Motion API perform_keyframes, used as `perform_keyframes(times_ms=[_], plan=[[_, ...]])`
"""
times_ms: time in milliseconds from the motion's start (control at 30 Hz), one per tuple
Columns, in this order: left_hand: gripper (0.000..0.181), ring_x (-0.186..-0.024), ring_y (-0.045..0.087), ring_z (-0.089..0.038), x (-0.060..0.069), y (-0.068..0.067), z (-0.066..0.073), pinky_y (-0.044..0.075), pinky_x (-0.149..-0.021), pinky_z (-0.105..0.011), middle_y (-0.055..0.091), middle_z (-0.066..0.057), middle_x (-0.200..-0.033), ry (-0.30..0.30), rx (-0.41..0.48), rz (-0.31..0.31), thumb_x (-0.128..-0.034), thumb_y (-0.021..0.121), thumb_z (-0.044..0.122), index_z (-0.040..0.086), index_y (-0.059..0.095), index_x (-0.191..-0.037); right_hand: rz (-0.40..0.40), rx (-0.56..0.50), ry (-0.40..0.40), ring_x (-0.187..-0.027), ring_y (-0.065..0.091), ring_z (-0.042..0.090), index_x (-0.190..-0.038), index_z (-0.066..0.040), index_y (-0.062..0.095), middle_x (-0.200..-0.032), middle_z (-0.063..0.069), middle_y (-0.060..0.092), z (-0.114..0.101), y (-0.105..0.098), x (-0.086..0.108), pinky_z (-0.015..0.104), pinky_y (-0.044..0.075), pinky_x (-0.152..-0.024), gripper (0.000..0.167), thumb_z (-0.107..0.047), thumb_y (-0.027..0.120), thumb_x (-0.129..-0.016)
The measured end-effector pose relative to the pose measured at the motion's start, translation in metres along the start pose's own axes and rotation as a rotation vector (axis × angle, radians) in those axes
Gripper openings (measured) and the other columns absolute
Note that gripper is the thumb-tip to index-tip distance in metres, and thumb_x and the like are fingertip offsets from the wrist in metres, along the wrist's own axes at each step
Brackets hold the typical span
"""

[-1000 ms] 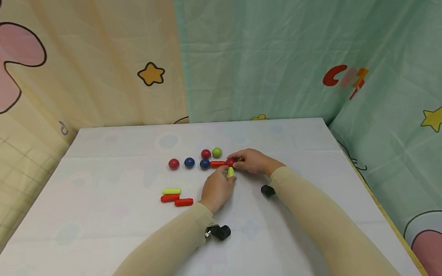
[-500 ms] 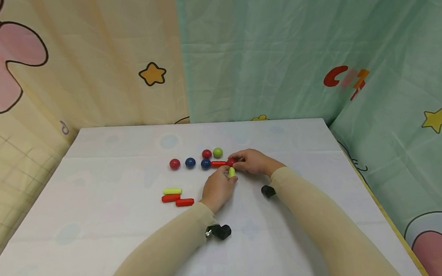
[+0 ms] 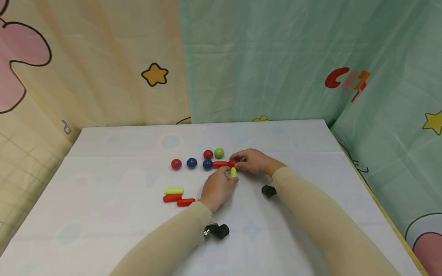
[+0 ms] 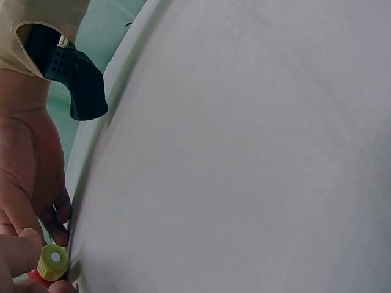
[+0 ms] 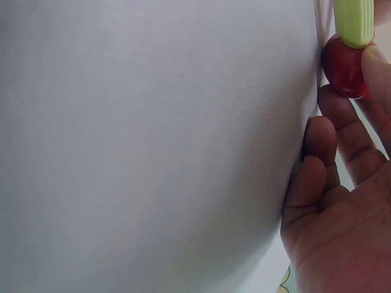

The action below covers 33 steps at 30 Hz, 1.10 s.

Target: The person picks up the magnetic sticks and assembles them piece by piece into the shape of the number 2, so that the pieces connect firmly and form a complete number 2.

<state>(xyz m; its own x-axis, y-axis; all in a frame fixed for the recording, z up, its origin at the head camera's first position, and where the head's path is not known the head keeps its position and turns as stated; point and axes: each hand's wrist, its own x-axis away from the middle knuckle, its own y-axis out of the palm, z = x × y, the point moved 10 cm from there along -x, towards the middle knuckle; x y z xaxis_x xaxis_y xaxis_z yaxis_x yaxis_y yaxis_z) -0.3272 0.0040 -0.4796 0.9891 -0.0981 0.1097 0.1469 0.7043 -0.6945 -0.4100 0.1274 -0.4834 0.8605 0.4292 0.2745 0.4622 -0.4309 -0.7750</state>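
Note:
My left hand (image 3: 217, 188) pinches a short yellow-green rod (image 3: 233, 172) between thumb and fingers. My right hand (image 3: 255, 161) grips a red ball (image 3: 233, 162), seen close up in the right wrist view. There, one end of the ridged rod (image 5: 355, 23) meets the ball (image 5: 345, 64). The rod's other end shows a small white dot in the left wrist view. A red rod (image 3: 220, 164) lies between the held ball and a blue ball (image 3: 207, 164), touching or joined to both; the left fingers partly cover it.
Behind the hands sit a red ball (image 3: 208, 154) and a green ball (image 3: 219, 153). Farther left are another blue ball (image 3: 191, 162) and red ball (image 3: 176, 164). A yellow-green rod (image 3: 174, 191) and two red rods (image 3: 186, 202) lie on the white-covered table (image 3: 95, 250).
The head view has shifted slightly, so the pieces appear a little farther right. Both hands keep their holds, and the rod stays against the red ball.

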Motion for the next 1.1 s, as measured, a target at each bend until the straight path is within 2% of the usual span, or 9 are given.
perform_keyframes(times_ms=[167,267,400,567,700,867,1000,1100], plan=[[0.051,-0.094,0.064,-0.023,0.002,-0.016,-0.003,0.055,-0.086,-0.039,0.07,-0.003,-0.106,-0.011,-0.032,-0.017,-0.1017,0.07,0.037,0.014,0.059,-0.146,0.003,-0.004,0.016,-0.104,0.058,0.024,-0.144,-0.02,0.065,-0.135,0.007,0.067,0.003,0.0,0.0,0.035,0.05,-0.09,0.039,-0.027,0.064,-0.106],[0.052,-0.097,0.063,-0.022,0.002,-0.034,-0.004,0.055,-0.088,-0.038,0.069,-0.003,-0.111,0.011,-0.061,-0.01,-0.1019,0.07,0.037,0.015,0.058,-0.148,0.003,-0.013,0.032,-0.104,0.057,0.024,-0.144,-0.021,0.065,-0.136,0.006,0.067,0.004,0.0,0.001,0.035,0.05,-0.089,0.039,-0.028,0.065,-0.105],[0.056,-0.11,0.065,-0.027,0.0,-0.066,-0.008,0.056,-0.099,-0.044,0.069,-0.008,-0.125,0.049,-0.106,0.023,-0.1009,0.072,0.033,0.012,0.056,-0.15,-0.003,-0.018,0.047,-0.103,0.056,0.023,-0.145,-0.023,0.065,-0.135,0.005,0.066,0.005,-0.001,0.002,0.033,0.049,-0.087,0.04,-0.029,0.064,-0.106],[0.058,-0.125,0.06,-0.036,-0.01,-0.108,-0.029,0.052,-0.109,-0.052,0.064,-0.015,-0.14,0.063,-0.19,0.077,-0.0993,0.075,0.029,0.01,0.055,-0.151,-0.007,-0.006,0.046,-0.108,0.055,0.025,-0.146,-0.023,0.064,-0.139,0.005,0.065,0.006,-0.003,0.004,0.038,0.05,-0.094,0.041,-0.029,0.063,-0.106],[0.06,-0.137,0.05,-0.041,-0.019,-0.132,-0.053,0.045,-0.116,-0.057,0.056,-0.016,-0.153,0.038,-0.214,0.084,-0.0984,0.076,0.025,0.011,0.054,-0.152,0.002,0.0,0.052,-0.114,0.054,0.025,-0.146,-0.024,0.063,-0.143,0.005,0.064,0.009,-0.006,0.005,0.042,0.049,-0.102,0.041,-0.028,0.063,-0.106],[0.062,-0.142,0.046,-0.043,-0.03,-0.143,-0.08,0.041,-0.118,-0.061,0.049,-0.017,-0.159,-0.017,-0.187,-0.012,-0.0991,0.074,0.025,0.012,0.051,-0.155,0.004,-0.002,0.053,-0.113,0.054,0.026,-0.147,-0.024,0.063,-0.144,0.006,0.064,0.013,-0.009,0.006,0.042,0.05,-0.102,0.041,-0.028,0.062,-0.106],[0.061,-0.141,0.049,-0.042,-0.037,-0.142,-0.095,0.039,-0.12,-0.06,0.051,-0.019,-0.157,-0.024,-0.164,-0.094,-0.0992,0.073,0.025,0.009,0.051,-0.154,0.003,0.008,0.051,-0.115,0.054,0.026,-0.147,-0.024,0.063,-0.145,0.007,0.063,0.015,-0.01,0.006,0.042,0.049,-0.104,0.041,-0.029,0.062,-0.107],[0.059,-0.14,0.049,-0.041,-0.039,-0.14,-0.105,0.037,-0.121,-0.059,0.052,-0.019,-0.156,-0.027,-0.141,-0.126,-0.0991,0.072,0.025,0.009,0.052,-0.153,0.002,0.008,0.054,-0.116,0.054,0.026,-0.147,-0.024,0.063,-0.145,0.006,0.063,0.016,-0.011,0.005,0.043,0.049,-0.105,0.041,-0.028,0.062,-0.107]])
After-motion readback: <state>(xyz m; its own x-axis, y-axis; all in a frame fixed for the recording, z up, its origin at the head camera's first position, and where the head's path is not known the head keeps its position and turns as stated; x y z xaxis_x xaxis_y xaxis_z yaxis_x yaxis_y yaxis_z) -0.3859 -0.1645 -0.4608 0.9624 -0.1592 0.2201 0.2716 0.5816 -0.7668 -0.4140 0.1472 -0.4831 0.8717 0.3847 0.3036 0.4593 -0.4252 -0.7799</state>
